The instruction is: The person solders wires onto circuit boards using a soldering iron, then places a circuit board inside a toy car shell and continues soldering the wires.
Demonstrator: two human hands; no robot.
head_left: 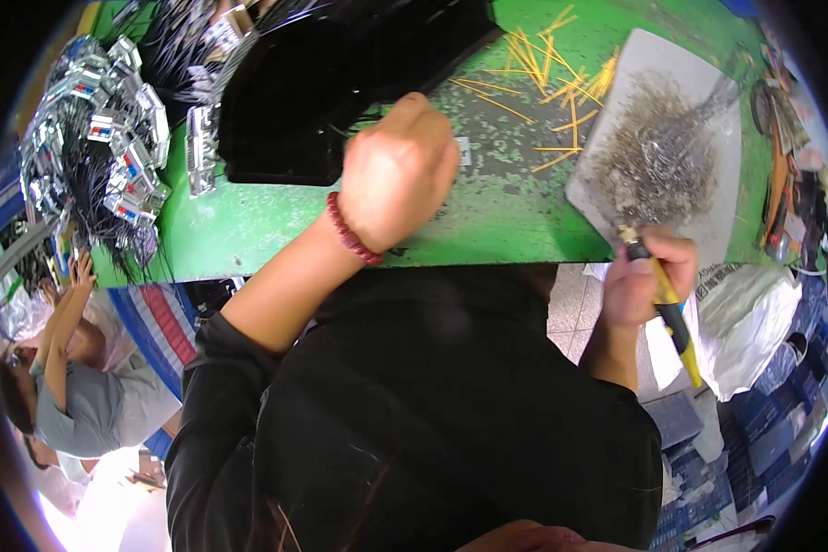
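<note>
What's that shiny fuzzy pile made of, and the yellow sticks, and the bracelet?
The pile looks like bare metal wire scraps: thin, silvery, glinting. The yellow sticks seem plastic, maybe wire sleeves: matte, straight, uniform. The bracelet on the left hand looks like glossy dark red beads; stone, wood or plastic, hard to tell.

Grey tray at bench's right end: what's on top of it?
The grey tray carries a heap of fine silvery metal bits. The right hand, gripping a yellow-and-black tool, covers the near edge; the tool's tip is not clearly visible.
</note>
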